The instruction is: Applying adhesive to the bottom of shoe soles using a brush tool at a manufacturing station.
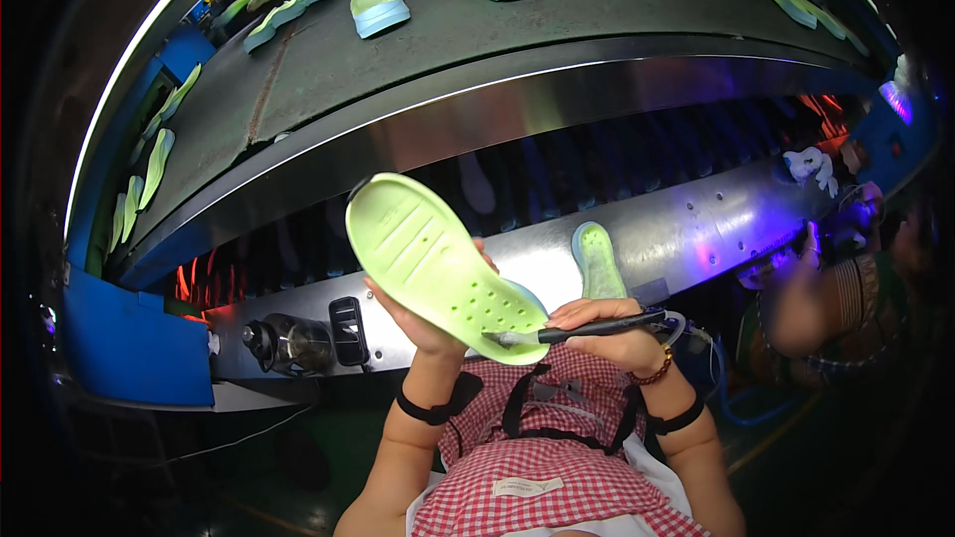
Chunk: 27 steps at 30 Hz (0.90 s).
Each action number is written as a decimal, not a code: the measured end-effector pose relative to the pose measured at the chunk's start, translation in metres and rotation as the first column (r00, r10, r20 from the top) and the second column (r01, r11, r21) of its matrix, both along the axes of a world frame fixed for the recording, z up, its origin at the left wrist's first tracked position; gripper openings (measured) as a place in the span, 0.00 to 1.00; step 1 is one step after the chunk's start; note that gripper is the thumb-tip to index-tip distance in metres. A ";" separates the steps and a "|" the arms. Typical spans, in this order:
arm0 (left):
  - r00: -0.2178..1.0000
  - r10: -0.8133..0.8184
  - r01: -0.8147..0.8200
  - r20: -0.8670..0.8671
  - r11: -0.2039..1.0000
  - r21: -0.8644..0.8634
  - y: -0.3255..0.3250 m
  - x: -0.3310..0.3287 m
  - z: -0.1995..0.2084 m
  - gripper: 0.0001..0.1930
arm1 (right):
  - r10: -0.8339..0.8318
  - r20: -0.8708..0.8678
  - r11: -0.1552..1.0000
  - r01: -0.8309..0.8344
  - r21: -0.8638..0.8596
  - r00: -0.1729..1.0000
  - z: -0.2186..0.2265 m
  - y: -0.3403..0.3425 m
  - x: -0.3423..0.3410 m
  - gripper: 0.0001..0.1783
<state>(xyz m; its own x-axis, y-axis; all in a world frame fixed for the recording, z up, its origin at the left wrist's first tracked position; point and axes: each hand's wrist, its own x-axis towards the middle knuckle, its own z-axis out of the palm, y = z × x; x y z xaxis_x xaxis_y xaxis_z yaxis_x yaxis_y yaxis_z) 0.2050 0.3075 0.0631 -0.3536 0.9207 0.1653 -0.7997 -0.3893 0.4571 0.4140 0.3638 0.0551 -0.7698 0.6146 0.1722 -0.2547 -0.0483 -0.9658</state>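
Pale-green sole (430, 257) held up before the metal ledge (668, 227), left hand (423, 326) whose fingers curled around its edges, right hand (623, 348) whose fingers pinched a black-handled tool (572, 332).

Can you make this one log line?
left hand: holding pale-green shoe sole; right hand: holding black brush-tipped tool to sole; steel ledge: second sole
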 end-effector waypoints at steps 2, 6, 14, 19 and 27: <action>0.999 -0.017 0.019 0.030 0.995 -0.095 -0.007 0.021 -0.003 0.44 | -0.082 -0.103 0.927 0.038 -0.373 0.991 -0.006 -0.010 -0.008 0.11; 0.959 -0.282 0.276 -0.024 0.951 -0.138 -0.018 0.018 -0.042 0.36 | 0.025 0.117 0.992 -0.011 -0.123 0.993 0.001 -0.020 -0.011 0.11; 0.813 -0.582 0.559 -0.028 0.793 -0.241 -0.011 -0.011 -0.048 0.32 | 0.135 0.191 0.913 -0.197 0.356 0.972 0.021 -0.003 0.000 0.11; 0.680 -0.728 0.701 0.084 0.613 -0.364 -0.008 -0.025 -0.039 0.31 | 0.313 0.167 0.875 -0.352 0.331 0.935 0.029 0.001 0.015 0.13; 0.593 -0.803 0.580 -0.056 0.475 -0.662 -0.009 -0.020 -0.013 0.34 | 0.354 0.399 0.742 -0.514 0.431 0.846 0.047 0.015 0.023 0.11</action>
<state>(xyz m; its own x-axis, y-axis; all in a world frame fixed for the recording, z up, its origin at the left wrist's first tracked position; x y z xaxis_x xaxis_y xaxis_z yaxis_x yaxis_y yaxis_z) 0.1855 0.2990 0.0497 0.4168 0.7806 -0.4657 -0.4455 0.6220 0.6439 0.4365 0.3787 0.1017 -0.9916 0.0853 0.0972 -0.0523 0.4235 -0.9044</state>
